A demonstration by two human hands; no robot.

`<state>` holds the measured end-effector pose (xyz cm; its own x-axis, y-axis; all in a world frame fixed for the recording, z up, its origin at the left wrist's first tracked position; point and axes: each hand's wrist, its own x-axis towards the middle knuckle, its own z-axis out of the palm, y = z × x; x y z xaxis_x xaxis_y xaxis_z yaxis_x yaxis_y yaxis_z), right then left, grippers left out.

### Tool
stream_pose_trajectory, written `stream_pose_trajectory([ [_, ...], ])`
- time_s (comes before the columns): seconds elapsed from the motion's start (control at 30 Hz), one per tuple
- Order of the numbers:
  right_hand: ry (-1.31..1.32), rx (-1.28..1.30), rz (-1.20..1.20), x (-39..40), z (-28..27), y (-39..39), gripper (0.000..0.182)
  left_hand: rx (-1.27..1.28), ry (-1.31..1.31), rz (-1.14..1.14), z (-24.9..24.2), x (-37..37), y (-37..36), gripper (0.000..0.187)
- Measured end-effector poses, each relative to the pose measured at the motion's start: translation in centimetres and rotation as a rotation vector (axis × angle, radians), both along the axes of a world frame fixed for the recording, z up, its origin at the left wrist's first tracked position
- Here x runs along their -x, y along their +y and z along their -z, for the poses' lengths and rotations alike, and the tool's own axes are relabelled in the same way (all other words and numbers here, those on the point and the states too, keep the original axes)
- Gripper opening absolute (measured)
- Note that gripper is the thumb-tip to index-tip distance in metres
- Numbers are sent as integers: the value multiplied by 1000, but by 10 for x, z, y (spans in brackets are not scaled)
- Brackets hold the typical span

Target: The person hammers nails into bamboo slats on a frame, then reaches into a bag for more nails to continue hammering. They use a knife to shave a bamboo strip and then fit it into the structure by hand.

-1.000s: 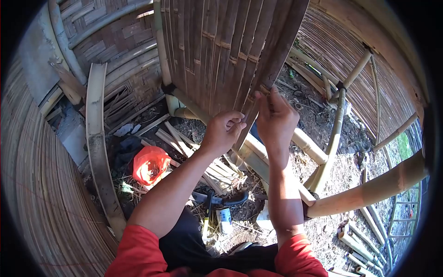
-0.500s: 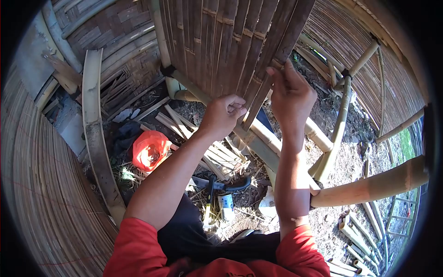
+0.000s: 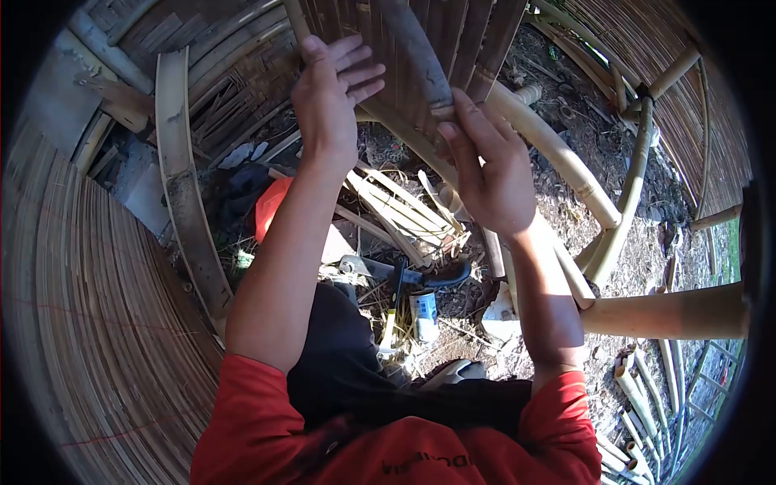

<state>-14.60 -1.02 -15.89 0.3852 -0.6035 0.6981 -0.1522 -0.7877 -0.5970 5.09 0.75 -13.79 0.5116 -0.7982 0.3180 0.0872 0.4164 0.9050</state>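
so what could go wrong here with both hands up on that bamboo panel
The right hand grips a thin slat of the woven panel, so a split edge could likely cut or splinter it. The left hand rests open against the panel and might slip. The can and loose sticks underfoot could trip the person.

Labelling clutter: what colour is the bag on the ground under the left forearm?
Orange-red; the bag shows partly behind the forearm in the head view.

Woven bamboo walls (image 3: 97,323), littered dirt floor (image 3: 566,202) (harsh sunlight), bamboo poles (image 3: 671,311)
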Motion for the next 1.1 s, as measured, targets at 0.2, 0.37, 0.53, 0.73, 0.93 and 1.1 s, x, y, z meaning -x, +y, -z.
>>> stream_pose_trajectory([
  [0.2, 503, -133, 66, -13, 153, 19, 41, 164, 17, -878, -32, -40, 45, 43],
  [0.37, 705, -122, 274, 18, 296, -26, 46, 375, -129, -723, -42, -32, 61, 39],
  [0.53, 746, -41, 332, 1, 311, -48, 46, 390, -106, -719, -41, -49, 63, 36],
  [0.73, 1143, -617, 201, -38, 321, -49, 43, 334, -145, -779, -33, -58, 54, 29],
  [0.93, 1091, -142, 334, -18, 317, -47, 16, -28, -479, -665, 2, -79, 36, 26],
  [1.1, 693, -238, 413, -5, 238, 5, 23, -588, -698, -575, 63, -88, 11, 42],
])
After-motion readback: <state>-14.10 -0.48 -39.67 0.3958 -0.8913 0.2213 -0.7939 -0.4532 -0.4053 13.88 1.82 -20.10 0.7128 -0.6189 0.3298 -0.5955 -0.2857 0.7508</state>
